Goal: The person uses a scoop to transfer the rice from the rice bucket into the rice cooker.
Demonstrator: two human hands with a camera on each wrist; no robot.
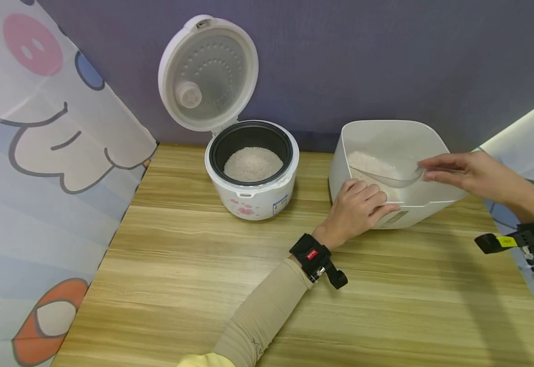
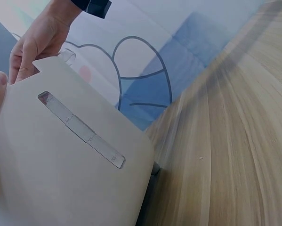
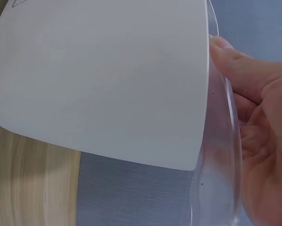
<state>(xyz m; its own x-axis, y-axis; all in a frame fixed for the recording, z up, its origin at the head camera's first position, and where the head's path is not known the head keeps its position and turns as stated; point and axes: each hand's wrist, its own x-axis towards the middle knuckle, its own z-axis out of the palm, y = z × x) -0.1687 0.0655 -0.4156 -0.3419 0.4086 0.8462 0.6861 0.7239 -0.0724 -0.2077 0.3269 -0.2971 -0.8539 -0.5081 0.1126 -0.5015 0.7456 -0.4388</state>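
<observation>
In the head view, a white rice bin (image 1: 425, 214) stands on the right with rice (image 1: 369, 162) inside. My left hand (image 1: 356, 208) grips its near left rim, fingers curled over the edge. Over the bin's right side, my right hand (image 1: 487, 176) pinches a clear curved plastic piece (image 1: 393, 181) that reaches down into it; its exact kind is hard to tell. In the right wrist view, the thumb (image 3: 239, 68) presses this clear piece (image 3: 218, 155) beside the bin's white wall (image 3: 103, 80). The left wrist view shows the bin's front with its slim clear window (image 2: 82, 129).
A white rice cooker (image 1: 258, 201) stands left of the bin, its lid (image 1: 209, 71) raised and rice (image 1: 253, 164) in its dark inner pot (image 1: 223, 145). Both stand on a wooden table (image 1: 180, 265) before a dark blue-grey wall (image 1: 317, 61). Cartoon-printed cloth (image 1: 42, 214) borders the left side.
</observation>
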